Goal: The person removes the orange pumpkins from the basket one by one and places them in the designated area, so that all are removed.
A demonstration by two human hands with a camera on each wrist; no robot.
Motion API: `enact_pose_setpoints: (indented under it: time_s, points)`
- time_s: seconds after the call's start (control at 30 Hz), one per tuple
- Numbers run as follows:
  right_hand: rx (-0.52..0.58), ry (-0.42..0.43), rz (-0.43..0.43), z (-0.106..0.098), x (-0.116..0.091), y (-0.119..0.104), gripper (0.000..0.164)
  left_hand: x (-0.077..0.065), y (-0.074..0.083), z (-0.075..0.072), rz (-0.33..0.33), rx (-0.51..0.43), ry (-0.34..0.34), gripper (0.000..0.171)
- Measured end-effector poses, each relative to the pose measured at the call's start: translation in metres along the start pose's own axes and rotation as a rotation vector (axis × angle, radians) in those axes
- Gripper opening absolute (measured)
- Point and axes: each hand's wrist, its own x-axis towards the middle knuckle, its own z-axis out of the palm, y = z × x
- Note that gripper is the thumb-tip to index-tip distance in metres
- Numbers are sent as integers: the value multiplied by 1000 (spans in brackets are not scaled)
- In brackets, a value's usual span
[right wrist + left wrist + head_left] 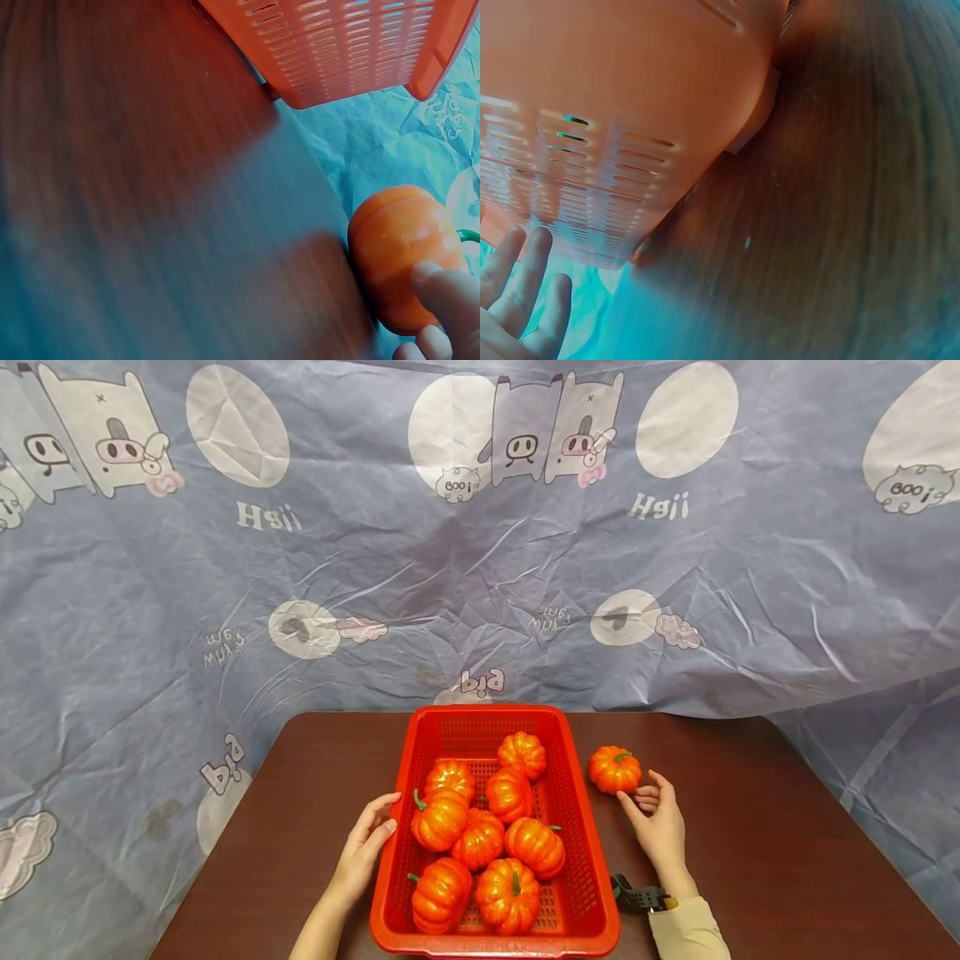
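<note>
A red plastic basket (588,827) with slotted walls stands on the table, holding several small orange pumpkins (480,839) with green stems. At its left side is my left hand (360,852), thumb and index fingertip right at the rim. In the left wrist view, straight, spread fingers (532,277) show beside the slotted wall. Right of the basket, another orange pumpkin (615,769) rests on the table. My right hand (660,831) is at its near right side, with thumb and fingers apart. The thumb (442,289) overlaps the pumpkin in the right wrist view.
The dark brown wooden table (772,860) extends to both sides of the basket. Behind it hangs a wrinkled grey-blue cloth (420,568) with cartoon prints, reaching the table's back edge. A black strap device (637,895) sits on the right wrist, close to the basket's right wall.
</note>
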Motion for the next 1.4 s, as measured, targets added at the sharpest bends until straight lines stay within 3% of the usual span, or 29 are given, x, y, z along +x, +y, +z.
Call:
enact_pose_setpoints:
  time_s: [0.77,1.0,1.2,1.4]
  points:
    - [2,-34,-29,-2,-8,-7,53,0,-1,1,4,-10,3,36]
    - [29,-10,-21,0,-9,-7,36,0,0,2,3,-9,2,36]
    - [39,-70,-81,1,-10,-5,19,0,0,2,-2,-7,7,36]
    - [15,-96,-84,2,-11,-6,22,0,0,1,5,-12,-1,36]
